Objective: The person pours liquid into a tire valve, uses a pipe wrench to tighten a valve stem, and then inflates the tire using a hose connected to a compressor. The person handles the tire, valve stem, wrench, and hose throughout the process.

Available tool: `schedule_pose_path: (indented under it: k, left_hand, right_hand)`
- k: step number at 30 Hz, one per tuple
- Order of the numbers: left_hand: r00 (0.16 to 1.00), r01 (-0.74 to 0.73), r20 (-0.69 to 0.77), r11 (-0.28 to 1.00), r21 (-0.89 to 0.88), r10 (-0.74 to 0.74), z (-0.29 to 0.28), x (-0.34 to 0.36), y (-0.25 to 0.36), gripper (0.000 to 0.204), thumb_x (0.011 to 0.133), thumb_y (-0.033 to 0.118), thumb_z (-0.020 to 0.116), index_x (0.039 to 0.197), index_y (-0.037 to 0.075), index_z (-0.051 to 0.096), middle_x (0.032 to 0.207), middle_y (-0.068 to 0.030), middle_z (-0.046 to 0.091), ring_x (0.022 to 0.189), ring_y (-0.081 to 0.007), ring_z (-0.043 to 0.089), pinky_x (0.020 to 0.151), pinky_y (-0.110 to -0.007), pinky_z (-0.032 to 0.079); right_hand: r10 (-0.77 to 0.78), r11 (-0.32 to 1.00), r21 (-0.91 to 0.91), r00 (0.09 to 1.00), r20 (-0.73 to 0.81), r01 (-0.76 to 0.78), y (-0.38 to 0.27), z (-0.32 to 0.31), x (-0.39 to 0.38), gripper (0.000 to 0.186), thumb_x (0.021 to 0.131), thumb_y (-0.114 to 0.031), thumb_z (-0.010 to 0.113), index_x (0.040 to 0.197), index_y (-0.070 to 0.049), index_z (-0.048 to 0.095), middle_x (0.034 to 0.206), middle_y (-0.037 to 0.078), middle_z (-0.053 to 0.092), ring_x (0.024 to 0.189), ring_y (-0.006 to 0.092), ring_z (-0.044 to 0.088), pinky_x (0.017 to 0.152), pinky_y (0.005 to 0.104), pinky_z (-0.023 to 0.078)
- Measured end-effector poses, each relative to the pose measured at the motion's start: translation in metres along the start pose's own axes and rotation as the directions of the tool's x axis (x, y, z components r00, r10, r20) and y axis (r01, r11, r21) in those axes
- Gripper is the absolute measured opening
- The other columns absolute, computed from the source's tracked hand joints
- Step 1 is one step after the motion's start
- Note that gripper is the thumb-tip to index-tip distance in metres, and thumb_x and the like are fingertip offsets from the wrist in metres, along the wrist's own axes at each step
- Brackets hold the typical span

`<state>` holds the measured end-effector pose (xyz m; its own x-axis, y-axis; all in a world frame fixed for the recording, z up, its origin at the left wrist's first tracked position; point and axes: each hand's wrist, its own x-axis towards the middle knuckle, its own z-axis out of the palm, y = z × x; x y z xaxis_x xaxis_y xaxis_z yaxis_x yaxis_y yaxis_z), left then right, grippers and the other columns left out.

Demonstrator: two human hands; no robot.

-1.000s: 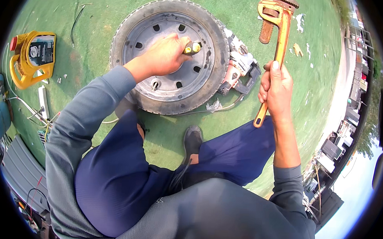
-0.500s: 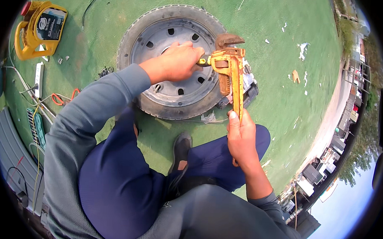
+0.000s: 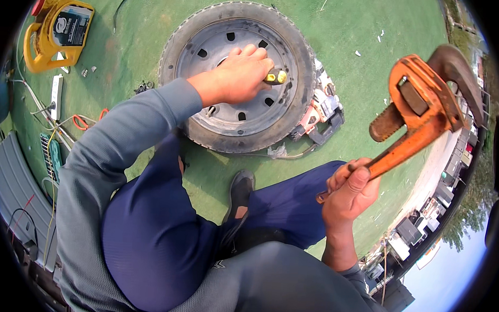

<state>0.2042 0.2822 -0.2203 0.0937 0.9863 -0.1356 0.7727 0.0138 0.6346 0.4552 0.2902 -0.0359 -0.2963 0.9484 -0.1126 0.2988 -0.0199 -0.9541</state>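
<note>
My left hand point(image 3: 244, 73) is closed round a tool with a yellow-and-black handle point(image 3: 275, 76), held over the centre of a dusty grey steel wheel with its black tyre point(image 3: 233, 139) lying flat; the tool's lower end is hidden. My right hand point(image 3: 351, 190) grips the long handle of an orange-yellow pipe wrench point(image 3: 413, 101), raised to the right of the wheel with its rusty jaws at the top. A pink-and-black power tool point(image 3: 322, 109) lies beside and partly behind the tyre on its right.
On the green ground point(image 3: 356, 83), at left, are a yellow jug point(image 3: 67, 28), a white power strip point(image 3: 56, 97), cables, orange-handled tool point(image 3: 80, 122), a teal socket case point(image 3: 50, 157) and a grey panel point(image 3: 15, 186). Stacked junk point(image 3: 406, 233) lines the far right.
The pipe wrench came down to the end of the yellow-handled tool half a second ago and is now lifted away to the right. My left hand stays over the wheel.
</note>
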Motion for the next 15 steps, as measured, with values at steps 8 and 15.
schedule_pose_path:
  k: [8,15]
  left_hand:
    - [0.999,-0.007,0.034,0.999,0.031,0.006,-0.006,-0.004,0.002,0.036,0.087,0.026,0.076,0.114,0.007,0.062,0.111,-0.0122,0.054,0.109,-0.0339,0.050,0.089,-0.047,0.039]
    - [1.000,-0.004,-0.003,1.000,0.017,0.004,-0.004,-0.007,-0.002,0.032,0.087,0.025,0.075,0.111,0.009,0.062,0.109,-0.0115,0.054,0.107,-0.0333,0.051,0.088,-0.047,0.039]
  right_hand:
    - [0.436,0.887,0.068,0.877,0.201,-0.457,0.002,-0.012,0.008,0.044,0.106,-0.051,0.048,0.096,-0.009,0.047,0.062,-0.005,0.039,0.048,0.0051,0.034,0.042,0.0234,0.030]
    - [-0.184,0.876,0.466,0.979,0.087,0.124,-0.064,-0.047,0.027,0.063,0.101,-0.077,0.033,0.098,-0.014,0.035,0.061,-0.001,0.035,0.044,0.0074,0.027,0.040,0.0243,0.028]
